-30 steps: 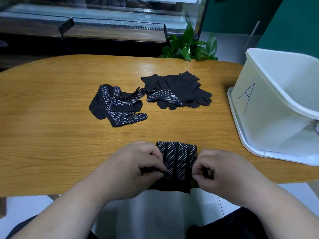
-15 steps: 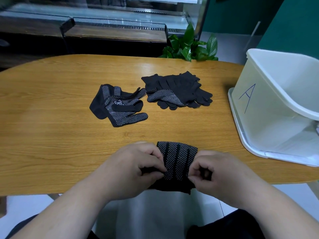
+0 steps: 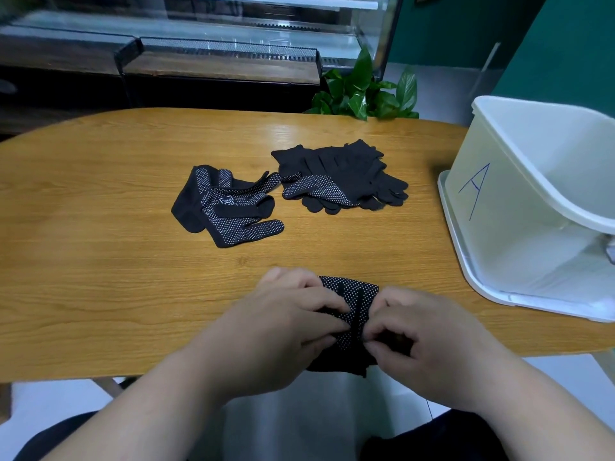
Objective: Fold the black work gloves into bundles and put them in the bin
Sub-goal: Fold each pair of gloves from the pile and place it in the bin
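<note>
The oval, honey-coloured wooden table [image 3: 100, 261] carries everything. At its right end stands the white plastic bin marked with a blue letter A [image 3: 492, 234], with no gloves visible inside. Mid-table lies a heap of black knit work gloves [image 3: 346, 174], and just left of it, touching at a fingertip, a loose black pair with white grip dots [image 3: 226, 207].

At the near edge, the left hand [image 3: 283, 327] and right hand [image 3: 429, 337] both curl their fingers into a half-folded black dotted glove bundle [image 3: 352, 301], pinching it from either side, and its lower part hangs off the table.

The bundle looks light, soft and floppy, likely to spring open if released. The dots should resist slipping. It is best gripped across the folded middle, keeping the layers squeezed together.
</note>
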The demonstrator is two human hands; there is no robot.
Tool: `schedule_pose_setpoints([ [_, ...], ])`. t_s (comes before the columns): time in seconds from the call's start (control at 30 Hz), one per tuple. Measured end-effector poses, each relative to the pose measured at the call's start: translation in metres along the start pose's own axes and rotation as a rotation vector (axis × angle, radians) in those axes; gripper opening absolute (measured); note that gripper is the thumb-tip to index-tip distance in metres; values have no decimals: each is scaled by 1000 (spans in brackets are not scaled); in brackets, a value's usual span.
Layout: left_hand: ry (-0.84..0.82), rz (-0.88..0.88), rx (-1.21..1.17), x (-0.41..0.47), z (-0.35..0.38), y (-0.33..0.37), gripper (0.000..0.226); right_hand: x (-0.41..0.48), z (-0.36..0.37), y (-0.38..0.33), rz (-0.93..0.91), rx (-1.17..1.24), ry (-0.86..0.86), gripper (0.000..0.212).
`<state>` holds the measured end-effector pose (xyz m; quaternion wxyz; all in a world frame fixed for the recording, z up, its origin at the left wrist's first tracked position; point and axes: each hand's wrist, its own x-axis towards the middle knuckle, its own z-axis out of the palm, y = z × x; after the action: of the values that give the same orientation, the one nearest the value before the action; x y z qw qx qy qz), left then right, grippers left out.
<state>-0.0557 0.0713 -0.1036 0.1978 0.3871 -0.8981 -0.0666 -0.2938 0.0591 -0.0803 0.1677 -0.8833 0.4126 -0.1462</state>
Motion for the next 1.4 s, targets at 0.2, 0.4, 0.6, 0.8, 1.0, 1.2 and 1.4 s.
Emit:
schedule_pose_setpoints([
  [0.2,-43,-20,-26,0,-6,1,30,0,0,1,-29,27,-30,10],
  [0.4,36,35,-27,-2,-2,-4,20,-1,1,2,-61,34,4,12],
  [0.6,199,-6,-181,-3,-1,-13,14,1,4,7,13,272,297,12],
  [0.8,284,-257,-239,-8,-11,-37,26,11,3,24,335,118,326,19],
  [1.0,14,-361,-131,-2,-14,-43,52,19,-2,18,401,12,-7,78],
  [1.2,-43,-355,-128,0,-12,-43,56,22,2,6,393,95,-74,41],
  [1.4,-8,-320,-190,2,-9,-41,41,24,5,2,350,105,-78,35],
])
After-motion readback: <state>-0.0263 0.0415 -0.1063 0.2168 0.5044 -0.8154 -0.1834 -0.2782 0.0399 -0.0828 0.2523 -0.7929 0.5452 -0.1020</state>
